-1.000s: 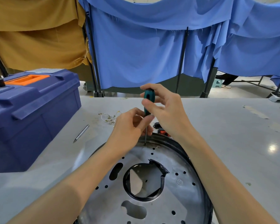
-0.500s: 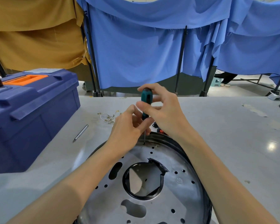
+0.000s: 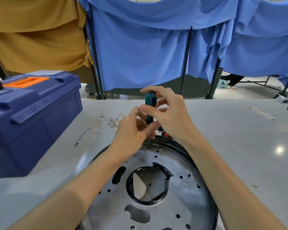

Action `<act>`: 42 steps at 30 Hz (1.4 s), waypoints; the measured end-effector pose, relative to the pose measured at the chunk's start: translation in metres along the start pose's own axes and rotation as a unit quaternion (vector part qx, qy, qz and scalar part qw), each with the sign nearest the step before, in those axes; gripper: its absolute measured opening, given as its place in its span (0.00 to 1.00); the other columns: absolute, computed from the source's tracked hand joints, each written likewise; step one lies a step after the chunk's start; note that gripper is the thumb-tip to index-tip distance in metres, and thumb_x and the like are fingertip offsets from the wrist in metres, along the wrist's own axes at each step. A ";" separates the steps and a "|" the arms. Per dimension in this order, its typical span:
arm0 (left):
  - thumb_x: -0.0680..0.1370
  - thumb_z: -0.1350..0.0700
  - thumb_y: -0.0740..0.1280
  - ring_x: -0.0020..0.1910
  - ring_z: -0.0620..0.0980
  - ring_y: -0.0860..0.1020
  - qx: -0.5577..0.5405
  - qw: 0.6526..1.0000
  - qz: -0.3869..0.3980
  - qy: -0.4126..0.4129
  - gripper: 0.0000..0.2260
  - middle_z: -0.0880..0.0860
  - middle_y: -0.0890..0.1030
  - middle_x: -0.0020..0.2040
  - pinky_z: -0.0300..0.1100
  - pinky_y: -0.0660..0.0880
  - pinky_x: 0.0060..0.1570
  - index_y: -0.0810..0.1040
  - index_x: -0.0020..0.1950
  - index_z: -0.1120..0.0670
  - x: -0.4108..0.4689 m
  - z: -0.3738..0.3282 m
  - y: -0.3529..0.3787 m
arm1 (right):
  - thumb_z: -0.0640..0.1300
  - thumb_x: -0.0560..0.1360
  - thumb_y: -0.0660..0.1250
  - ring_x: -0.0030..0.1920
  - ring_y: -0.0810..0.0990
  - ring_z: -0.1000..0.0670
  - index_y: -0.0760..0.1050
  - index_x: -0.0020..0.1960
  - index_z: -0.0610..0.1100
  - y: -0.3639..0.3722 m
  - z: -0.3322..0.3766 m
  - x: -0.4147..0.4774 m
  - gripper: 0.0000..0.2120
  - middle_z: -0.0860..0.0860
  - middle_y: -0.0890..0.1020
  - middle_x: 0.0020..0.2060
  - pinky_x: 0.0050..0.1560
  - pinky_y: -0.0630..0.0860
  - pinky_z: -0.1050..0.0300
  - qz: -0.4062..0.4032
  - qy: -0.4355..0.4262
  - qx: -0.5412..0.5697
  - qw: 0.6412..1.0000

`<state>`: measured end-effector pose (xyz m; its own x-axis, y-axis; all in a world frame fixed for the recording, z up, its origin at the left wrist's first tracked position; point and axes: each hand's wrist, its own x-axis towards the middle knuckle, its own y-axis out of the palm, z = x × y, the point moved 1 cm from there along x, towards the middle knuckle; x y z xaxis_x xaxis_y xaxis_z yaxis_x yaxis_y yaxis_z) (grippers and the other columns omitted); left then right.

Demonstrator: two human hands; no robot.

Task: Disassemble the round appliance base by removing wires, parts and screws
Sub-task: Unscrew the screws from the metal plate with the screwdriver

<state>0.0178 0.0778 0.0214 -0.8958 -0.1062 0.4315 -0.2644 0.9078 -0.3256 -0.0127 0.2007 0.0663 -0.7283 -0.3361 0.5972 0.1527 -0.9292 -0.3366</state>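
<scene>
The round appliance base (image 3: 181, 201), a shiny metal disc with several holes and a black rim, lies on the table in front of me. A teal-handled screwdriver (image 3: 150, 101) stands upright with its tip in a screw hole near the disc's far edge. My right hand (image 3: 170, 113) grips the handle from the top and side. My left hand (image 3: 131, 131) pinches the lower handle and shaft just above the disc. A small red and black part (image 3: 165, 133) peeks out behind the rim, mostly hidden by my right hand.
A blue toolbox (image 3: 32, 117) with an orange handle stands at the left. A loose metal bit (image 3: 83, 136) and a tangle of removed white wires (image 3: 111, 120) lie on the grey table (image 3: 239, 146) beyond the disc. Blue and tan curtains hang behind.
My right hand's fingers have shifted round the screwdriver handle, thumb now lower on it. The tip stays in the same hole and my left hand keeps its pinch.
</scene>
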 end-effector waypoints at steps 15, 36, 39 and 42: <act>0.75 0.48 0.70 0.38 0.54 0.84 -0.035 0.999 0.018 -0.011 0.16 0.54 0.84 0.37 0.56 0.81 0.48 0.74 0.57 0.56 0.002 0.002 0.001 | 0.41 0.71 0.74 0.44 0.77 0.55 0.78 0.60 0.51 -0.003 0.002 0.000 0.19 0.53 0.79 0.48 0.47 0.78 0.61 -0.020 -0.001 0.005 1.000; 0.78 0.54 0.67 0.38 0.54 0.84 -0.041 0.999 0.018 -0.018 0.06 0.54 0.85 0.37 0.56 0.80 0.49 0.74 0.50 0.54 0.002 0.003 0.000 | 0.36 0.76 0.68 0.52 0.79 0.55 0.76 0.60 0.49 -0.002 -0.001 0.002 0.15 0.51 0.79 0.54 0.50 0.76 0.65 0.010 0.021 0.021 1.000; 0.74 0.50 0.71 0.37 0.52 0.84 -0.017 1.000 0.018 -0.006 0.15 0.53 0.84 0.37 0.56 0.81 0.48 0.73 0.57 0.53 0.002 0.002 0.000 | 0.44 0.73 0.73 0.48 0.77 0.56 0.76 0.62 0.52 -0.001 0.000 0.000 0.19 0.53 0.77 0.51 0.45 0.75 0.70 -0.004 0.012 -0.008 1.000; 0.81 0.53 0.63 0.37 0.53 0.84 -0.022 0.999 0.032 0.012 0.09 0.52 0.84 0.38 0.55 0.80 0.48 0.74 0.61 0.51 0.003 0.002 0.002 | 0.39 0.72 0.73 0.43 0.80 0.54 0.72 0.65 0.49 -0.003 0.001 0.001 0.24 0.52 0.82 0.44 0.47 0.78 0.63 -0.012 0.020 0.016 1.000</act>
<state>0.0138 0.0781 0.0202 -0.9017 -0.0375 0.4308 -0.1901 0.9292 -0.3170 -0.0134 0.2030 0.0685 -0.7584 -0.3085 0.5742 0.1565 -0.9413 -0.2991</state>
